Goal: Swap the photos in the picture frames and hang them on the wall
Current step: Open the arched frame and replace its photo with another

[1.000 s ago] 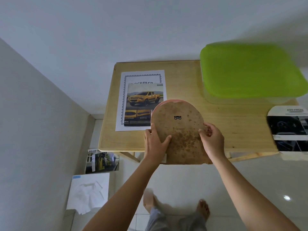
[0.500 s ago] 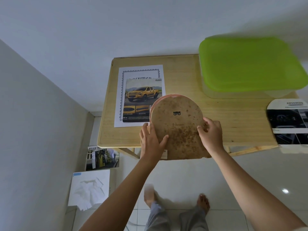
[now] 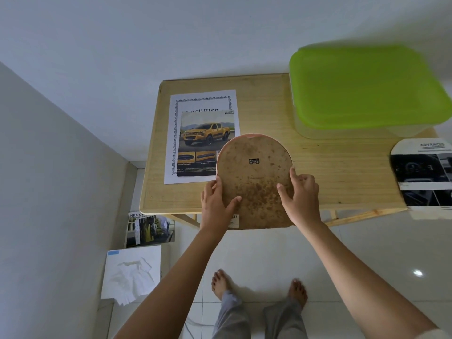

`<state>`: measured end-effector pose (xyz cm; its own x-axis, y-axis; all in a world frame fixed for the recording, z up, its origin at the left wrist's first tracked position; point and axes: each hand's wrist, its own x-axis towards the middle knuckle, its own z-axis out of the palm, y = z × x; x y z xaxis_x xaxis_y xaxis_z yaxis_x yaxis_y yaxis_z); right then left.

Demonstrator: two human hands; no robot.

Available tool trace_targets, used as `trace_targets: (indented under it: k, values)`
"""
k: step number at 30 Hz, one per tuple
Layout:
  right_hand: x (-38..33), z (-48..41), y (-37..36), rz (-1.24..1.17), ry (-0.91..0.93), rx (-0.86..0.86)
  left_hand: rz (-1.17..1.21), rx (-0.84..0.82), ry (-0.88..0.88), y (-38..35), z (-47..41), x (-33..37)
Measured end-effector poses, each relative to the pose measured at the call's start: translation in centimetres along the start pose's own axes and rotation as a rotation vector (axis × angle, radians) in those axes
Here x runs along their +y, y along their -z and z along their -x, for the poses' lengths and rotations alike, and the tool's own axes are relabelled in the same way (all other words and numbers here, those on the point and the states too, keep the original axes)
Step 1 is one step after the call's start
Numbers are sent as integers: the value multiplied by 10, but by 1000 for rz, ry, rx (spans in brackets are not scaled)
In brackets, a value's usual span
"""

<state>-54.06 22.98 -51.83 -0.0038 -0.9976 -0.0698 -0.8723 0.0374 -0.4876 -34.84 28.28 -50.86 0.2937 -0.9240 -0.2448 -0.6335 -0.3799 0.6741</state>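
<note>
Both hands, left hand (image 3: 215, 204) and right hand (image 3: 302, 199), fingers spread, are pressing the arched frame's backing (image 3: 254, 182) face-down on the surface (image 3: 342, 172); hanging is remaining.

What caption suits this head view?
Both hands, left and right, hold a picture frame back-up over a wooden table.

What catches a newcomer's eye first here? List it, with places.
Dead centre, both hands, left hand and right hand, grip an arch-topped frame showing its stained brown back, over the wooden table's near edge. At the far right sits a bright green-lidded container; to the left lies a yellow truck photo.
</note>
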Motion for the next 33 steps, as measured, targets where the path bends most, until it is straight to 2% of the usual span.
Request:
trace_targets:
  k: [7,11,15,19,22,27,33]
  values:
    - [0,-2,0,48,44,-4,22,25,10,-4,-2,-3]
    - [-2,0,2,33,21,-4,-57,35,-55,-7,3,-11]
    - [-11,10,3,15,174,83,-109,13,-127,-8,14,-29]
    - [-19,11,-11,157,369,-117,-156,2,-196,-7,17,-37]
    - [-19,11,-24,314,397,-241,-155,9,-192,-8,16,-37]
    - [-19,9,-28,415,384,-261,-132,34,-176,-11,13,-39]
    - [-20,3,-29,420,403,-193,-114,65,-156,-11,12,-34]
